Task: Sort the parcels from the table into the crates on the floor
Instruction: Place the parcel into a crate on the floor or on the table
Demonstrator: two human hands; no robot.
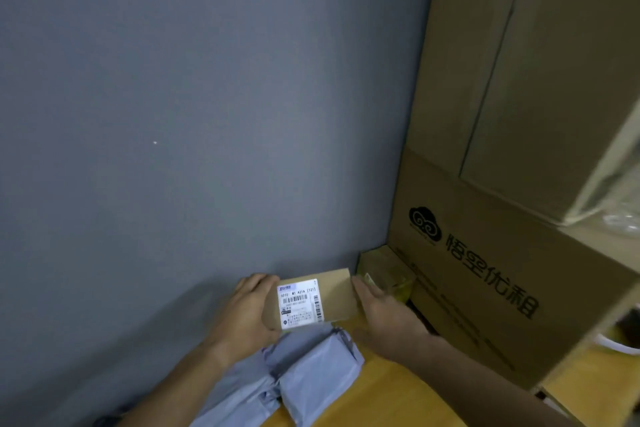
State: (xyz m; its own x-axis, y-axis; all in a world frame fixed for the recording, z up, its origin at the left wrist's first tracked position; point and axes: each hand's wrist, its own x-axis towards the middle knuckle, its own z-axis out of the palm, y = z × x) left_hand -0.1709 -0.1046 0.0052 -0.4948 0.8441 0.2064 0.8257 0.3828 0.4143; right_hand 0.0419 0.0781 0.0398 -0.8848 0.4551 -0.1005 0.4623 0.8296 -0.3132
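Both hands hold a small cardboard box [313, 298] between them, above the far end of the table [398, 395]. The left hand [247, 310] curls round the box's left edge, thumb at the lower corner; the right hand [384, 314] lies flat against its right edge with fingers straight, so the box is clamped from both sides rather than gripped by one. The label [298, 302] faces up toward the camera, probably so the address can be read before choosing a crate.

Just below the hands and nearer the person lie grey mailers [304, 374], bunched together on the table; these look like parcels yet to be sorted. Beyond the right hand sits a taped package [384, 270], wedged against a big printed carton [485, 288], with another carton [519, 80] stacked above it. To the left of the hands is only a grey wall [173, 114].

No crates or floor are in view, so the person will likely have to turn to drop the box.
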